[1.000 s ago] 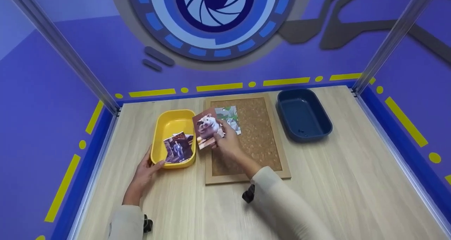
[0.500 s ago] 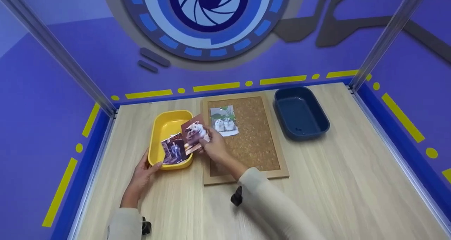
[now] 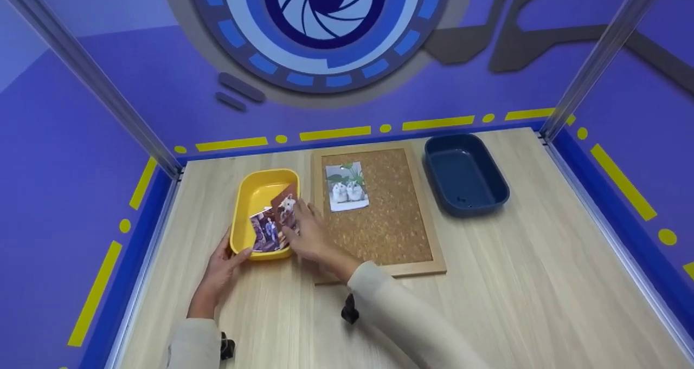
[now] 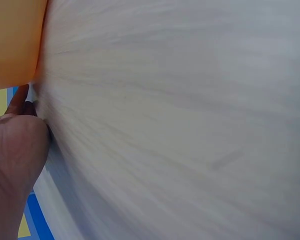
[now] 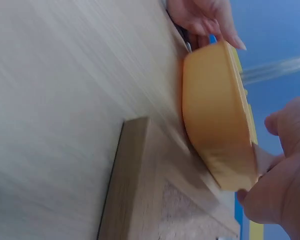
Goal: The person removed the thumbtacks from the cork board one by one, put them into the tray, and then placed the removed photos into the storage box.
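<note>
Animal photo (image 3: 284, 206) brought from the board to the yellow box (image 3: 260, 190)

The left hand (image 3: 222, 266) grips the yellow box's near left corner, thumb over the rim, as it did a second ago. The right hand (image 3: 312, 239) has moved left and appears to pinch the animal photo, now over the box's right side, beside the people photo (image 3: 264, 231). The work therefore seems centred on that box. On the corkboard (image 3: 390, 206), the two-animal photo (image 3: 347, 193), partly covered a second ago, shows whole. Farther right stands the navy box (image 3: 466, 168).

Only the right wrist view shows the yellow box's outer wall, beside the board's frame, and a pale card edge at the right fingers; only the head view shows its contents.
</note>
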A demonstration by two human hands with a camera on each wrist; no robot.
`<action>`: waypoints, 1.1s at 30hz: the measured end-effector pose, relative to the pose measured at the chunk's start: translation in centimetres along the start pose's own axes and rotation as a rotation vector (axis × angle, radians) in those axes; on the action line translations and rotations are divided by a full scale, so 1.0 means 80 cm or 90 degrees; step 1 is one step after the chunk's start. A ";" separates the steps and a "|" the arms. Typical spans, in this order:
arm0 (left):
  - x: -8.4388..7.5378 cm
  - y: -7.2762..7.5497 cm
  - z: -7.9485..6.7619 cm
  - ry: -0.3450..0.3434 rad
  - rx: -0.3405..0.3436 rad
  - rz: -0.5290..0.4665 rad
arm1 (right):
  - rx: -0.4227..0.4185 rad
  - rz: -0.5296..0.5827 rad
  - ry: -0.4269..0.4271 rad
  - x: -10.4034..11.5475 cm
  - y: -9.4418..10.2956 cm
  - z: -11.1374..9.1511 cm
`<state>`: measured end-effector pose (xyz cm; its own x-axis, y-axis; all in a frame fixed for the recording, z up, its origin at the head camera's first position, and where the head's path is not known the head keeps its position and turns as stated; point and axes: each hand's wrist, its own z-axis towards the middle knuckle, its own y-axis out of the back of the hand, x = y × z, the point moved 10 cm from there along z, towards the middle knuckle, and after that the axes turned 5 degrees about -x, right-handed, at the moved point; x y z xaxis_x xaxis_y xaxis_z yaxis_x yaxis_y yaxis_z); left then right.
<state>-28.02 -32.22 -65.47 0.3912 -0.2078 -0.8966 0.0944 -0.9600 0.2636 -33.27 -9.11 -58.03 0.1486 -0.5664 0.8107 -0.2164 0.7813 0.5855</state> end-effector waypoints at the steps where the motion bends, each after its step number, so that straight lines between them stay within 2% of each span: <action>1: 0.000 0.000 0.000 0.001 0.000 -0.002 | 0.013 -0.023 0.004 0.001 -0.004 -0.002; 6: 0.000 -0.001 -0.002 -0.015 0.007 -0.003 | 0.034 -0.133 0.040 0.006 -0.018 -0.008; 9: -0.001 0.002 -0.003 -0.024 0.003 0.004 | 0.046 -0.157 0.047 0.006 -0.023 -0.009; 22: 0.004 0.002 -0.002 -0.004 -0.002 0.013 | 0.060 -0.014 0.019 -0.013 0.005 -0.010; 28: 0.002 0.000 -0.004 -0.015 -0.010 0.010 | 0.020 -0.001 0.021 -0.026 0.026 -0.007; 33: -0.001 0.000 -0.007 -0.031 -0.049 0.014 | -0.026 -0.023 0.050 -0.036 0.048 -0.003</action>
<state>-27.52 -32.10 -65.15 0.3488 -0.2399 -0.9060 0.1574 -0.9379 0.3090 -34.29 -4.44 -58.08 0.2309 -0.5737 0.7858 -0.1699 0.7715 0.6131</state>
